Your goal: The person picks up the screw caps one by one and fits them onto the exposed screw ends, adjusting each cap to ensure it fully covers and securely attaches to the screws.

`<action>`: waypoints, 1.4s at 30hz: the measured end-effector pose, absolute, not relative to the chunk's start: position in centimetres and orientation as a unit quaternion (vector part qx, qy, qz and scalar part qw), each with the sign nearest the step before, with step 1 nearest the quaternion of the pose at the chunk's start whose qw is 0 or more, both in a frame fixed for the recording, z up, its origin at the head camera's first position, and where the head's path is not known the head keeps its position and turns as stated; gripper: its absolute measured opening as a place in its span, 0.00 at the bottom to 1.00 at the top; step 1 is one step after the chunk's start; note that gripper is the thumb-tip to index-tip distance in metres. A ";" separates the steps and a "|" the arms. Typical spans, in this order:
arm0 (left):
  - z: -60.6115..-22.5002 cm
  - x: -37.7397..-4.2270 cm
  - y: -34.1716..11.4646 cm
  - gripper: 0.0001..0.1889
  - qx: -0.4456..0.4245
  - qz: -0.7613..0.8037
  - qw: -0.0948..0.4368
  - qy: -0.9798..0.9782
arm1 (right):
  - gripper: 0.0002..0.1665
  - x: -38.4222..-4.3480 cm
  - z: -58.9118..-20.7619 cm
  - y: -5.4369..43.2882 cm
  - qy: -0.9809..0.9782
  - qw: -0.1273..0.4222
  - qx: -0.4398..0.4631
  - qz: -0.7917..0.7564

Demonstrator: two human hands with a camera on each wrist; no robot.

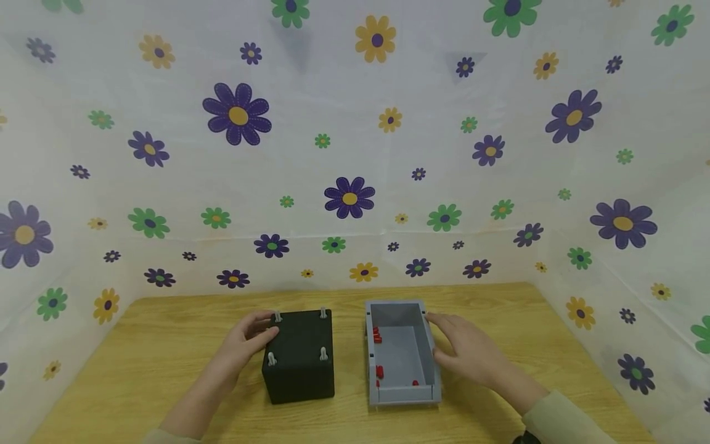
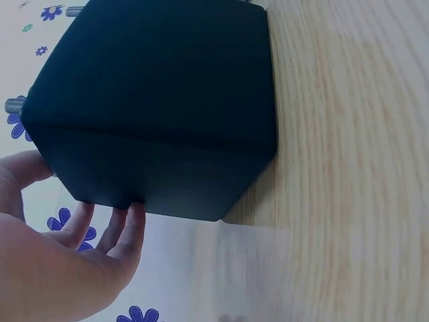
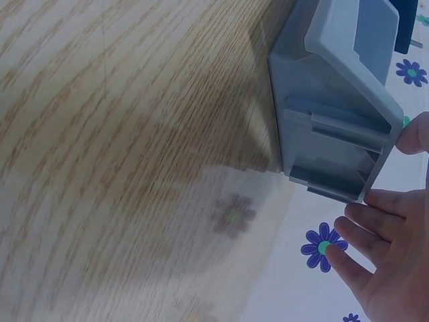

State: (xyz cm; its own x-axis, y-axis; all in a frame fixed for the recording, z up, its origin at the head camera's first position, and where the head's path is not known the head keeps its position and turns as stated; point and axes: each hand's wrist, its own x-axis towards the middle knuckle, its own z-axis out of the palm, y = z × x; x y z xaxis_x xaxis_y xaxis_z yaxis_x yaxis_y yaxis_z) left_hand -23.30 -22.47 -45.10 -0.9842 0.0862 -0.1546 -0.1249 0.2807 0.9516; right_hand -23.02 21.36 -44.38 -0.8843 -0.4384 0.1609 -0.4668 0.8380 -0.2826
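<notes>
On the wood-grain surface [image 1: 166, 345], a black box [image 1: 302, 339] with four threaded studs [image 1: 323, 353] stands left of a grey bin [image 1: 405, 393] holding red pieces [image 1: 379, 372]. Left grip [image 1: 240, 346]: spread, touching the box's left side. Right grip [image 1: 468, 348]: spread against the bin's right side. Risk: one-sided pushing could skid either; a tipped bin could spill its pieces.

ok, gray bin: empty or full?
Neither: the gray bin holds a few small red pieces, with most of its bottom bare.
</notes>
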 end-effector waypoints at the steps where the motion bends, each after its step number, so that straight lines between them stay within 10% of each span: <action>1: -45.1 -23.3 -22.5 0.31 -0.011 0.604 0.091 0.792 | 0.38 -23.0 -44.4 21.4 -0.958 0.044 0.236 0.158; 42: -45.7 -23.5 -23.0 0.33 -0.027 0.635 0.113 0.764 | 0.34 -23.4 -42.7 19.5 -0.940 0.110 0.319 0.045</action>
State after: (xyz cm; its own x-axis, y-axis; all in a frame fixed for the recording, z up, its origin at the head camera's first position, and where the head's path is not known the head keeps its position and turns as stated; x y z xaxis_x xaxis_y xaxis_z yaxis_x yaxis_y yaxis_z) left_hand -23.50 -23.03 -45.71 -0.9731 0.1018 -0.2066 -0.1844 0.1926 0.9638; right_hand -23.43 19.49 -42.73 -0.7721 -0.5904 0.2353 -0.6102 0.7921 -0.0146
